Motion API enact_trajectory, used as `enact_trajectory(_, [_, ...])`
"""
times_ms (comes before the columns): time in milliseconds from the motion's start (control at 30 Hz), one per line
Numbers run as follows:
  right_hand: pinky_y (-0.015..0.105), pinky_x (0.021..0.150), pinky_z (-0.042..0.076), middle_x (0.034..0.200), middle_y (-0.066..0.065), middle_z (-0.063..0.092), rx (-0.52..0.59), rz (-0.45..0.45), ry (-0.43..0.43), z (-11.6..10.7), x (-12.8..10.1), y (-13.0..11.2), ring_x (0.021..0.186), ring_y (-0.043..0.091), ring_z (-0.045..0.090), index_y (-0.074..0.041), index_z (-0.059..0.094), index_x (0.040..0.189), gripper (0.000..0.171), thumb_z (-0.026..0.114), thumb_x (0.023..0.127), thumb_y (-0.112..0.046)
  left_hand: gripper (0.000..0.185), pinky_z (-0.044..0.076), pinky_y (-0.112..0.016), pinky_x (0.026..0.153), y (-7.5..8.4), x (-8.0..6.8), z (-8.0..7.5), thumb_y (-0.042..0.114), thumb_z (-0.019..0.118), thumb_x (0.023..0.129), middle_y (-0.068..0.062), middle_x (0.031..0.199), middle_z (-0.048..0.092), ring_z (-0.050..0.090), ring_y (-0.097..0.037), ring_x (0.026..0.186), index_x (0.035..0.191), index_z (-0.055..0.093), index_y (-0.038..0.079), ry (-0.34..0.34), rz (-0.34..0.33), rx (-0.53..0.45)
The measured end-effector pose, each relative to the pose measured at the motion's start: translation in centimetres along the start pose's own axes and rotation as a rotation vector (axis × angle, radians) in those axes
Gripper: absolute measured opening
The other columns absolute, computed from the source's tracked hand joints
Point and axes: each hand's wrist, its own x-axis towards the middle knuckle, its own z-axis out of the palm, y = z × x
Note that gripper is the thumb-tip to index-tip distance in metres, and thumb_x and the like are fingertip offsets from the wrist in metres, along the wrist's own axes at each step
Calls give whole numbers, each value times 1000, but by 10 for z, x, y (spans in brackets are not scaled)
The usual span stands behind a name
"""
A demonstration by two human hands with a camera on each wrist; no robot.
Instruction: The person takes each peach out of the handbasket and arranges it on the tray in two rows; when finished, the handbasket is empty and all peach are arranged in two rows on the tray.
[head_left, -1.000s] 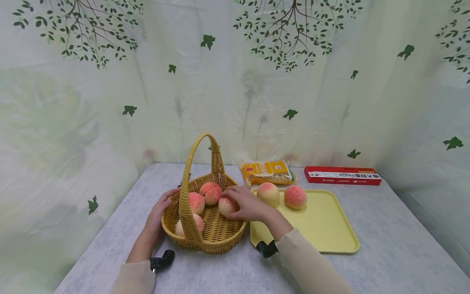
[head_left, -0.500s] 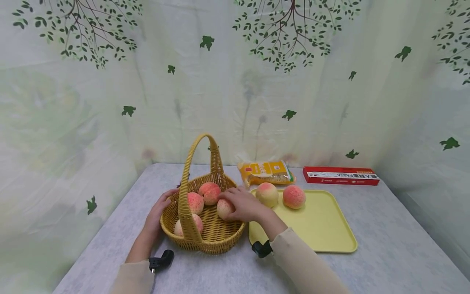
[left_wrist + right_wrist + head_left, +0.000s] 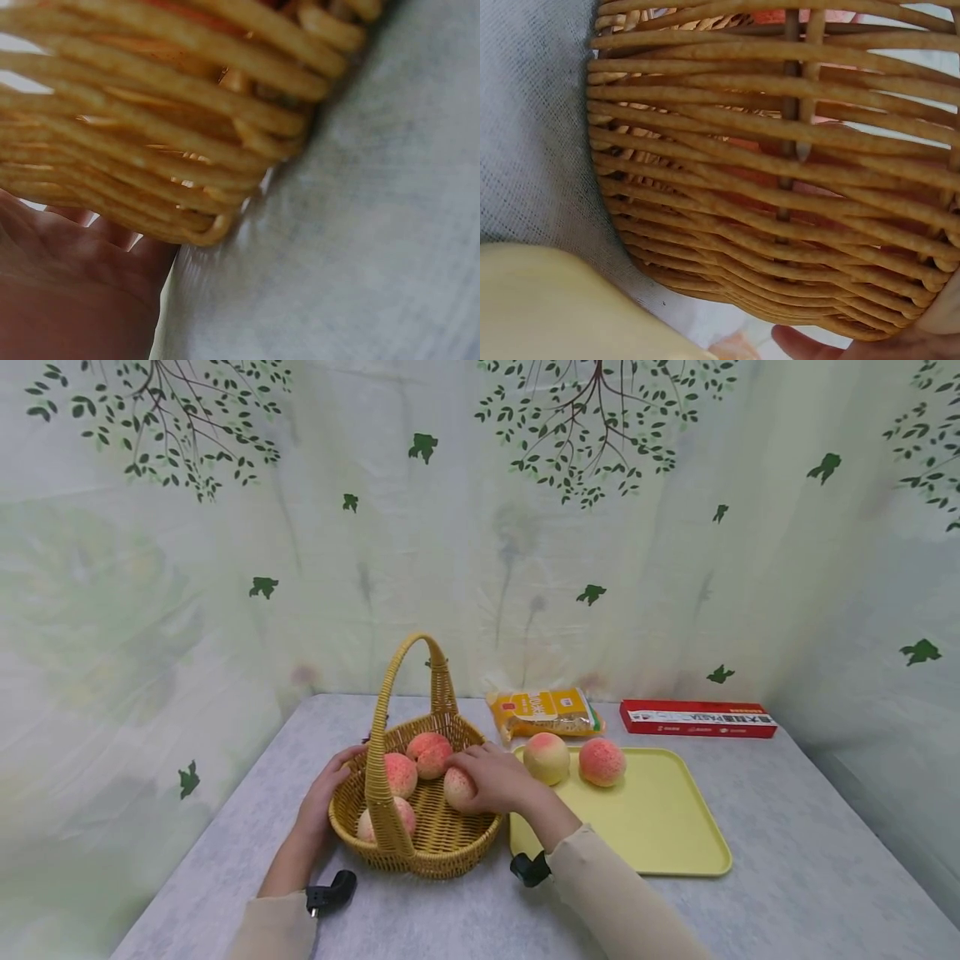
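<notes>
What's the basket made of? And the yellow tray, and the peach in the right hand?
The basket looks like wicker, or maybe a plastic copy: thin tan strands woven with gaps, faintly shiny. The yellow tray seems like smooth, dull plastic: one even colour, rounded corners. The peach in the right hand may be coated foam or real fruit: its skin looks matte and speckled.

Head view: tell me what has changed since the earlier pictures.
The right hand has shifted slightly left, and the pale, pink-speckled round peach it holds sits slightly left and nearer the person. No new grip or release shows. Unchanged: the left hand at the round golden-brown wicker basket, and the yellow rectangular tray.
</notes>
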Motion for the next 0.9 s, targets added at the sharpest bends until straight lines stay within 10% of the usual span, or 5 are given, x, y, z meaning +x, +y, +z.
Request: enact_trajectory(900, [44,104,43,136,-1,58,229,-32,94,7,-5,4,125,20,49,-28,54,139,63,75,82,-45,47,30,-4,100,0,-3,-1,34,29,108,-2,161,29,28,-3,143,151,37,15,-9,26,-19])
